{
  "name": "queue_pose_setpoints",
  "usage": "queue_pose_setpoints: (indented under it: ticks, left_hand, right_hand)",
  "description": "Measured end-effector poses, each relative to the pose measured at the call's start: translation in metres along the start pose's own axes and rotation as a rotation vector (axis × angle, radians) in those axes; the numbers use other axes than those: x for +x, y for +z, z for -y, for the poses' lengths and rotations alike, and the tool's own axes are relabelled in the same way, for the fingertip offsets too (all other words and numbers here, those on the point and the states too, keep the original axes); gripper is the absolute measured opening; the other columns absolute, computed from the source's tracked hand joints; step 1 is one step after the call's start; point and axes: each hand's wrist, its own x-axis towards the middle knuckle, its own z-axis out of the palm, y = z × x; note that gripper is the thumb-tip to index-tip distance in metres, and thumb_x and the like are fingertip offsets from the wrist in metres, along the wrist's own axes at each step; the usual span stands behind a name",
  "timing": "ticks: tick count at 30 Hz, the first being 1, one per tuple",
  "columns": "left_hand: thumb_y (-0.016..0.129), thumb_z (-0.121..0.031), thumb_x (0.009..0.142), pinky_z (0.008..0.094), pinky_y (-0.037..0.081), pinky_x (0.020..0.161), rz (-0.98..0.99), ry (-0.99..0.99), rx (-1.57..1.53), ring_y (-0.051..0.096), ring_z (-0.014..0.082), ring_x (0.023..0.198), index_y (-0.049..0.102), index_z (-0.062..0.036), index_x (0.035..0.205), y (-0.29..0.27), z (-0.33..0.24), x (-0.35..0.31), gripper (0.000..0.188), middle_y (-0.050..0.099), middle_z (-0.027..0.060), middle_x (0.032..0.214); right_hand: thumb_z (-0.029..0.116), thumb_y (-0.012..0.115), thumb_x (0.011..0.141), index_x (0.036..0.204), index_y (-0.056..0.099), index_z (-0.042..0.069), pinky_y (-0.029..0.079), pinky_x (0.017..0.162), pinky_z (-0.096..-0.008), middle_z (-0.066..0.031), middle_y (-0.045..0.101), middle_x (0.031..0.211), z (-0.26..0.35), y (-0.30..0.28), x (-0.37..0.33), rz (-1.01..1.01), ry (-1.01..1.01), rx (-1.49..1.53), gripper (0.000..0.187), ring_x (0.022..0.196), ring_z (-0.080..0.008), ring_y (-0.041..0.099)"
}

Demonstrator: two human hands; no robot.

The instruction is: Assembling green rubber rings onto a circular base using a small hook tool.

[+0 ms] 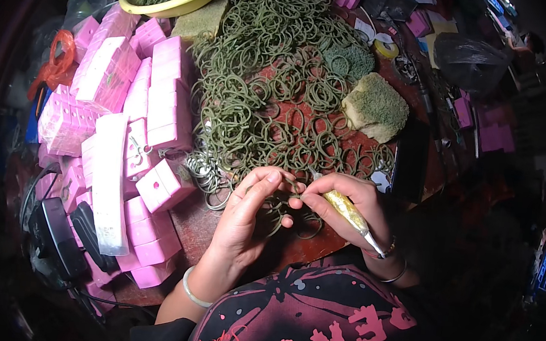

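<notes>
A: State of the hands?

B: Left hand (244, 200): thumb and fingertips pinched on a thin, dull-green ring (294, 186), partly hidden by the fingers. Right hand (370, 203): curled round a slim tool with a glossy yellow handle and metal ends (346, 210); its thumb and forefinger also appear to meet at the ring.

A: Position of the ring?

B: Between the two hands, over the near part of the dark red tabletop (200, 232).

A: Progress?

B: Judgement from layout only: one piece in hand, probably unfinished. Many loose green rings (295, 143) lie spread and heaped beyond the hands; a further lot sits in the round yellow bowl (197, 4), far left. Cannot tell which lot is finished; they look alike. If the loose ones are unworked, most remains.

A: Nearby?

B: Pale yellow, green-crusted spongy block (376, 108) right of the rings, untouched.
</notes>
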Motion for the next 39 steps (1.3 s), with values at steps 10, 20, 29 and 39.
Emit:
queue_pose_setpoints:
  ticks: [10,20,29,39]
  left_hand:
    - [0.054,-0.022,0.095,0.0249,0.051,0.061,0.035,0.01,-0.002,0.061,0.0143,0.083,0.053,-0.0052,0.117,0.0057,-0.0028,-0.0017,0.028,0.062,0.0112,0.106]
    - [0.057,-0.015,0.092,0.0252,0.05,0.063,0.043,-0.007,0.0,0.061,0.0145,0.085,0.052,-0.0033,0.112,0.001,-0.002,-0.0003,0.024,0.062,0.0103,0.105]
    - [0.059,-0.014,0.092,0.0256,0.05,0.063,0.027,0.008,0.009,0.06,0.0145,0.085,0.054,-0.0046,0.107,-0.0019,-0.0002,-0.0003,0.019,0.062,0.0096,0.103]
    - [0.056,-0.022,0.093,0.0258,0.05,0.065,0.017,0.003,0.018,0.061,0.0151,0.086,0.054,-0.0044,0.108,0.0007,-0.0026,0.0003,0.023,0.062,0.0097,0.103]
  right_hand:
    - [0.005,0.064,0.087,0.089,0.063,0.001,0.045,0.06,-0.0198,0.0,0.064,0.076,-0.004,-0.002,-0.0047,-0.015,0.16,0.208,0.005,0.068,-0.0038,0.056]
    - [0.008,0.063,0.089,0.092,0.063,0.002,0.043,0.061,-0.0165,0.0031,0.058,0.076,-0.0028,-0.0051,-0.0015,-0.072,0.216,0.386,0.007,0.067,-0.0019,0.052]
    - [0.009,0.062,0.089,0.091,0.063,0.002,0.042,0.061,-0.0164,0.0026,0.059,0.076,-0.0032,-0.0053,-0.0022,-0.067,0.239,0.393,0.008,0.067,-0.0021,0.053]
    - [0.005,0.064,0.087,0.089,0.062,0.001,0.043,0.058,-0.0196,0.0011,0.059,0.073,0.0015,-0.0058,-0.0034,-0.086,0.211,0.229,0.004,0.064,-0.0046,0.054]
